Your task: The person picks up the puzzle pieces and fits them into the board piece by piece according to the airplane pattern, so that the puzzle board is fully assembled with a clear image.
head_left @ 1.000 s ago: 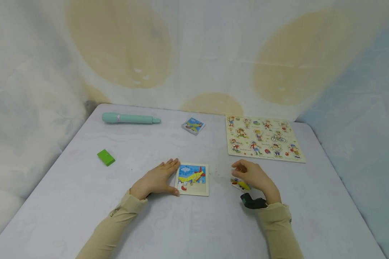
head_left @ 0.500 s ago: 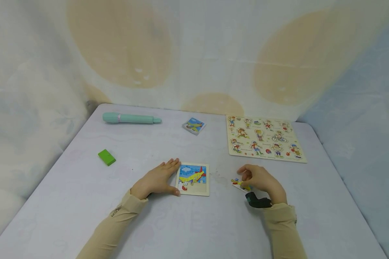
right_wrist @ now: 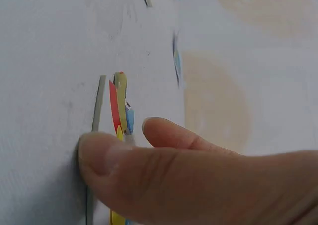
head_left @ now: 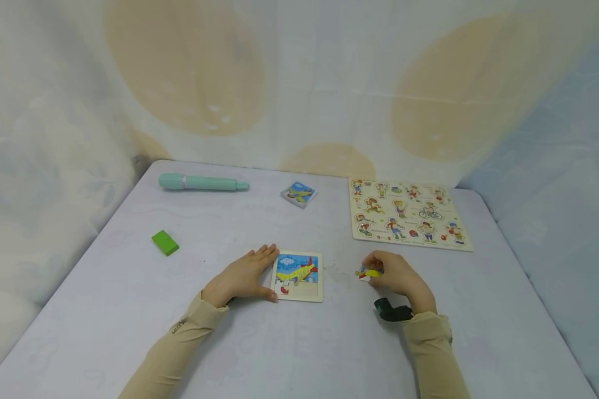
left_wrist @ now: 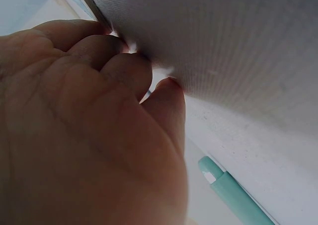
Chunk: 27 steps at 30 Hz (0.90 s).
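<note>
In the head view my left hand [head_left: 238, 277] lies flat at the left side of a square puzzle board [head_left: 311, 292] with fingers spread and fairly straight. Part of a yellow airplane picture against blue sky fills this board, and its lower right area shows bare wood. To the right, my right hand [head_left: 401, 278] pinches a puzzle piece [head_left: 364, 274] printed in yellow, red and white, low over the table. Seen from the right wrist, the thumb covers the near part of this puzzle piece [right_wrist: 114, 103], and a fingertip is beyond it.
A wooden board with figure cutouts [head_left: 404, 221] lies at the back right. Behind the puzzle board is a small airplane picture card [head_left: 299, 194]. A mint-green microphone-shaped stick [head_left: 204, 183] lies at the back left, with a green block [head_left: 165, 243] nearer.
My right hand has come down onto the puzzle piece, now pinches it, and has shifted and turned it slightly away from me. The left hand stays in place.
</note>
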Motion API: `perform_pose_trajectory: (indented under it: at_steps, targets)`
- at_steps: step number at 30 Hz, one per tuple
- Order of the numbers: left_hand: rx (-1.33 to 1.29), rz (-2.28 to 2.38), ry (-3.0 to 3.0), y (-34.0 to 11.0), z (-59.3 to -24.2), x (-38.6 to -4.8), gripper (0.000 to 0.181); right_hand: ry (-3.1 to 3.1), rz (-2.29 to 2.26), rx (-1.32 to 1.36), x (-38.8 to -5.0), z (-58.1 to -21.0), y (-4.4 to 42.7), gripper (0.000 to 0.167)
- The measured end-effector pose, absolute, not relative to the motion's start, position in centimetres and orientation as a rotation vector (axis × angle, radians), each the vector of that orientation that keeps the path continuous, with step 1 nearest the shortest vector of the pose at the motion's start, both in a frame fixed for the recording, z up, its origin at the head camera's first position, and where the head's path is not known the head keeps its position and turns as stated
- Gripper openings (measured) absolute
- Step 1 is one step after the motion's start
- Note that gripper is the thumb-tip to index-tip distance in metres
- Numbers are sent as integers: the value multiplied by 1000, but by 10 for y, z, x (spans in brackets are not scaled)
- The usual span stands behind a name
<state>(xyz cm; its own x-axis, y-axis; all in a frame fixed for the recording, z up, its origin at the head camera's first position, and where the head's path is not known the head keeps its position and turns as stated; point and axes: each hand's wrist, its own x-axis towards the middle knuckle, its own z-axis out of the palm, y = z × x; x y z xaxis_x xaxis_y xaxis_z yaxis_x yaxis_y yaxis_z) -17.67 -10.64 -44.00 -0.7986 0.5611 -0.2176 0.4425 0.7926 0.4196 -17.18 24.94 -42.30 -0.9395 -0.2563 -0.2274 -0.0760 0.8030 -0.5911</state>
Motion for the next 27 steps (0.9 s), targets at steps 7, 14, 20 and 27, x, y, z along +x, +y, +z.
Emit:
perform_pose_trajectory:
  at_steps: [7,14,20,27]
  targets:
    - [767,492,2654,-106,-440,-177,110,2737,-893,-326,-174,-424,243,26]
    - [764,494,2649,-106,-440,-177,110,2746,-907,-267,-176,-429,237,16]
    - [775,483,2658,-107,-441,-177,110,2774,-998,-246,-176,-429,230,19]
    - [759,492,2652,-105,-440,-176,110,2651,-1190,-263,-175,-432,217,25]
